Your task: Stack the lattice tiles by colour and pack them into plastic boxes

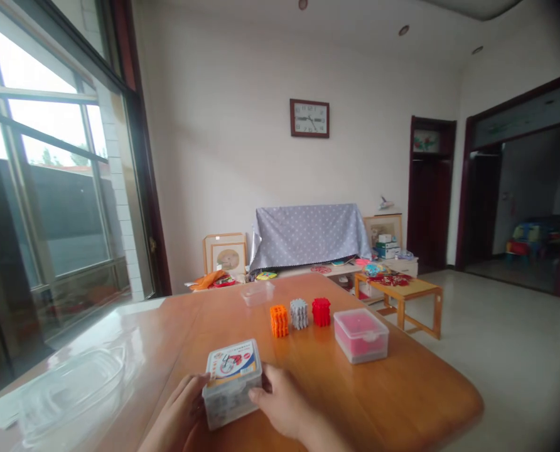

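Note:
Between my two hands is a clear plastic box (233,402) with a closed lid and a printed label; its dark contents are hard to make out. My left hand (188,402) grips its left side, and my right hand (277,395) has thumb and fingers around its right front corner. Beyond the box stand an orange stack of toothed pieces (279,321), a grey stack (299,314) and a red stack (321,312). To their right sits a clear lidded box with pink contents (361,336).
An open clear plastic container (257,293) sits near the far edge of the wooden table (317,389). At the left lies a large clear glass dish (73,389). Past the table's right edge stands a low wooden table (405,290) with a red item on it.

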{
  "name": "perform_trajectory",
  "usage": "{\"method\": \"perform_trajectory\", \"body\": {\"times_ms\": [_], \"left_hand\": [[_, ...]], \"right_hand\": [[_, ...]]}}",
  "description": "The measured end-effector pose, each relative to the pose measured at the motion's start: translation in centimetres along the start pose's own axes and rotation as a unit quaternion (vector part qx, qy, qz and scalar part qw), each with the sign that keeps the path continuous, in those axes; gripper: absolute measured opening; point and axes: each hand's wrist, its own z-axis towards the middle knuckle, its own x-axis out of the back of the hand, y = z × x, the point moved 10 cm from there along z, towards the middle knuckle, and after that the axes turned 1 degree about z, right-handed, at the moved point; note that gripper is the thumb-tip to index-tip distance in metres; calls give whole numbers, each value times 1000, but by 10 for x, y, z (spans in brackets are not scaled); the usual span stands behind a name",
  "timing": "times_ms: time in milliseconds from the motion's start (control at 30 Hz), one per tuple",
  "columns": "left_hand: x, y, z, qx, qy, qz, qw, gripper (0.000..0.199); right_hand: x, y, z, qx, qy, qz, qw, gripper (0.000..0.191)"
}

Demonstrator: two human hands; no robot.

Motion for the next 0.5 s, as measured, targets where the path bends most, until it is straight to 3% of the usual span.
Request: {"method": "perform_trajectory", "body": {"times_ms": [100,200,300,500], "left_hand": [[-18,3,-2,-15,-18,-12,1000,49],[-50,10,-4,-36,-38,-29,998,51],[-95,20,-1,-72,-69,-35,994,51],[-188,30,19,-111,-154,-53,980,57]], "right_hand": [[13,-17,-5,33,10,17,999,39],[39,-35,-12,72,43,24,996,40],[73,-42,-19,94,97,8,991,39],[158,-31,-36,112,243,-28,963,48]]}}
